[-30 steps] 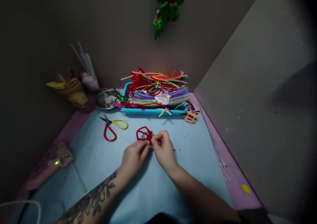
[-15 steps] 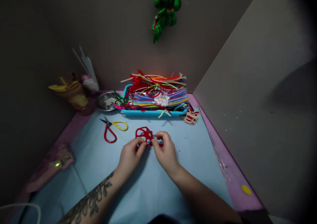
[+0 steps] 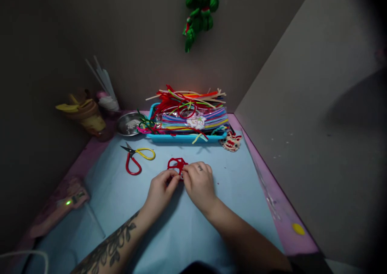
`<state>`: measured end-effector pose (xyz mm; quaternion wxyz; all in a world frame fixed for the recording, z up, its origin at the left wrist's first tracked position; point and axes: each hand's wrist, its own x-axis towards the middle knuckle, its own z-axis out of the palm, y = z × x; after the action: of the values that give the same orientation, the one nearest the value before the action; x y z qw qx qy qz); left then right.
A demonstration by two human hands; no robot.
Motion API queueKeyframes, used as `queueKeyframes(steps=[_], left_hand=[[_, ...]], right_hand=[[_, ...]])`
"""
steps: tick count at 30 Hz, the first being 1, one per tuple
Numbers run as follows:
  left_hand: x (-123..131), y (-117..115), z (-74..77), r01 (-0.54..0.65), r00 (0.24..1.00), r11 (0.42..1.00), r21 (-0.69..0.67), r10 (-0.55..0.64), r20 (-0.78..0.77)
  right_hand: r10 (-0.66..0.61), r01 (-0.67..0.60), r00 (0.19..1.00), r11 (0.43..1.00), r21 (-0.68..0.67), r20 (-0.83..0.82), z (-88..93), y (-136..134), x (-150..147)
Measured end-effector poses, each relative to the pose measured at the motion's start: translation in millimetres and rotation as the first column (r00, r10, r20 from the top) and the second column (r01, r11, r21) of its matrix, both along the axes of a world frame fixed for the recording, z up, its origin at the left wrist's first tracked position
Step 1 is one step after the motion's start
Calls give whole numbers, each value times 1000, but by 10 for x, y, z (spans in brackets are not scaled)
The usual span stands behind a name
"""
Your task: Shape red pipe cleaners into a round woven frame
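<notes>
Between my two hands is a flower-like shape bent from red pipe cleaner (image 3: 178, 163), with open loops around a solid centre. My left hand (image 3: 161, 187) pinches its lower left edge between thumb and fingers. On the lower right edge, my right hand (image 3: 200, 184) is closed with the thumb underneath and the fingers curled over. The fingers hide the near part of the red shape. Scissors (image 3: 134, 156) with one red and one yellow handle lie spread on the blue sheet (image 3: 238, 209), left of the hands.
Behind, a blue tray (image 3: 187, 138) holds several coloured pipe cleaners (image 3: 193, 98). A metal bowl (image 3: 129, 124) with small white bits and a lion-face ornament (image 3: 231, 141) flank it. At left lies a pink glue gun (image 3: 62, 209); green decorations (image 3: 201, 11) hang above.
My right hand has turned over and shifted left, its fingers now curled across the red shape's right side. The left hand keeps its pinch. The whole view has shifted slightly.
</notes>
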<state>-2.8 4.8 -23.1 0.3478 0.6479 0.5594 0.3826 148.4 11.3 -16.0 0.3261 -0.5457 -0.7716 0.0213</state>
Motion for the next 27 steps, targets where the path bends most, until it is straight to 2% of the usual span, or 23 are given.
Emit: queueKeyframes(steps=[10,12,14,16,17,20,22,24,26,27], left_hand=[[-4,5,-1,-5,999,1000,-30,6,39],[-35,19,10,-71,994,997,17,69,84],[-67,45,19,-190,970,980,64,178,164],[-78,78,17,-277,919,961,0,265,293],[-72,92,14,-268,878,959,-91,282,388],[-28,111,7,-7,727,937,-350,245,642],[-5,110,16,127,656,903,-410,234,718],[-9,114,35,155,613,893,-423,249,750],[-43,132,55,167,568,885,-435,274,776],[-67,146,62,180,547,879,-442,284,787]], right_hand=[[-3,3,1000,1000,9,28,-14,19,11],[-9,10,1000,999,47,-3,-5,28,34],[-27,31,999,996,85,-45,10,38,63],[-45,54,996,992,116,-81,26,43,89],[-51,63,994,989,132,-92,34,42,96],[-56,73,993,984,161,-107,46,26,92],[-28,45,992,989,139,-126,42,15,77],[14,7,975,996,91,-223,26,22,75],[1,6,908,1000,14,-419,6,59,106],[-35,10,846,999,-48,-531,-1,90,136]])
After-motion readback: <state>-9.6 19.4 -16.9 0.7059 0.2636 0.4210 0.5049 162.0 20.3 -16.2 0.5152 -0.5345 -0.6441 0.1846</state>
